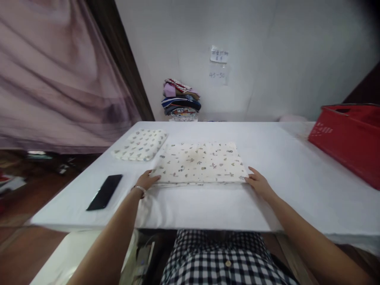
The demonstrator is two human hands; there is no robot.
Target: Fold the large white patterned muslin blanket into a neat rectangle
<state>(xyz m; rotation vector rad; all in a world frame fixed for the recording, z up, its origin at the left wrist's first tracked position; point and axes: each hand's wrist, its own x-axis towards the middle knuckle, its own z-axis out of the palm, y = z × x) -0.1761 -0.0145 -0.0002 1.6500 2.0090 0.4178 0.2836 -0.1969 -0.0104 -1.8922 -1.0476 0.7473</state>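
Observation:
A cream cloth with small printed figures (202, 162) lies folded into a flat rectangle on the white table in front of me. My left hand (147, 180) grips its near left corner, thumb on top and the other fingers mostly hidden at the edge. At the near right corner, my right hand (257, 182) pinches the cloth between thumb and fingers. The near edge shows more than one layer. Left of it and farther back rests a second folded cloth (142, 144), thicker, cream with a grey-green print.
A black phone (105, 192) lies on the white table (204, 206) at left. A red plastic basket (350, 138) stands at right. Behind the table's far edge is a stack of folded clothes (181, 101) against the wall. A pinkish curtain (59, 71) hangs at left.

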